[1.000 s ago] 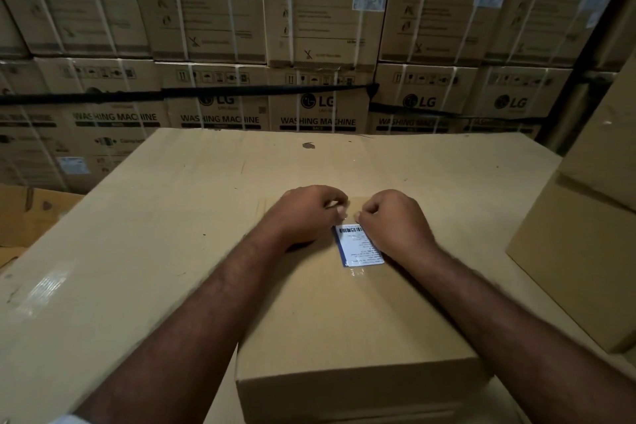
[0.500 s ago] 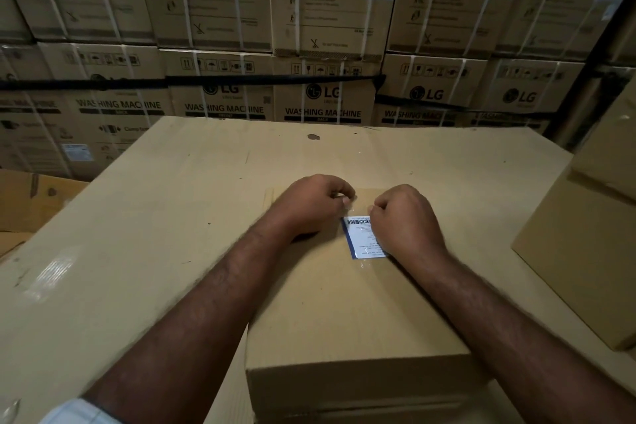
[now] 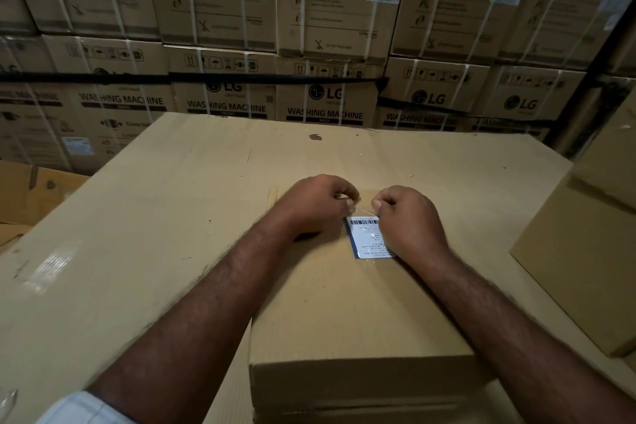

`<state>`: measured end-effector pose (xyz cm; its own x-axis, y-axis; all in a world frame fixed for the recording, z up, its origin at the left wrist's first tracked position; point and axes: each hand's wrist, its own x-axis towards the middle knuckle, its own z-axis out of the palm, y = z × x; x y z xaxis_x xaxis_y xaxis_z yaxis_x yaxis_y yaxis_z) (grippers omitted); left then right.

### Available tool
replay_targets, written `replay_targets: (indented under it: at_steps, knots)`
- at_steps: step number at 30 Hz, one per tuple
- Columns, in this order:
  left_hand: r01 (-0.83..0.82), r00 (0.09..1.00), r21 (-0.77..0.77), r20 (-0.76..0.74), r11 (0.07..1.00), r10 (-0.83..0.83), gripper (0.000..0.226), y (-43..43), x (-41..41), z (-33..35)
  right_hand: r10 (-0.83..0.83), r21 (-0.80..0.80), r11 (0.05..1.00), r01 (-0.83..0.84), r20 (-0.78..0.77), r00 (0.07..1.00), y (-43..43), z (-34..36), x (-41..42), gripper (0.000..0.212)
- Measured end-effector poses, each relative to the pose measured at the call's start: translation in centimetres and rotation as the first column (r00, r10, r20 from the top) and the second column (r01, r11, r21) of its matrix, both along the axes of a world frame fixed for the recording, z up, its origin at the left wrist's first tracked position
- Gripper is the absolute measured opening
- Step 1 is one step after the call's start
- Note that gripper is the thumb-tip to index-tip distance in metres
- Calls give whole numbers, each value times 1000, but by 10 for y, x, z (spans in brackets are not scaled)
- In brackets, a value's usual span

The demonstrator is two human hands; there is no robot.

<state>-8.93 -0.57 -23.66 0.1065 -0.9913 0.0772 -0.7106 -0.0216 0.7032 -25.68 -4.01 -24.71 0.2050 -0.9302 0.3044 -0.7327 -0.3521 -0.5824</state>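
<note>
Label on box between left hand, right hand; both pinch its top.

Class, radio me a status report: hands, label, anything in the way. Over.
Hands: left hand and right hand pinch clear film at top of label. Label flat on small box. Nothing in the way.
</note>
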Motion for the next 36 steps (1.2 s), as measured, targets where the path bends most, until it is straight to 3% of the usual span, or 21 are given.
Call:
replay_targets:
  at_steps: [10, 16, 20, 24, 36]
  knots:
    - [33, 994, -34, -98, 999, -37, 22, 7, -2, 5, 6, 36, 999, -8, 59, 998, 5, 4, -2, 26]
    - [31, 999, -13, -43, 999, -32, 19, 6, -2, 6, 25, 50, 998, -31, 110, 994, 8, 7, -3, 20]
    - [45, 998, 24, 46, 999, -46, 40, 7, -4, 8, 29, 101, 994, -47, 172, 985, 9, 11, -5, 23]
    - [51, 983, 79, 170, 996, -63, 44, 8, -7, 16, 34, 148, 986, -70, 236, 971, 11, 14, -7, 23]
    - [26, 991, 168, 126, 986, -47, 28, 0, -9, 18, 57, 228, 960, -160, 400, 915, 12, 13, -9, 25]
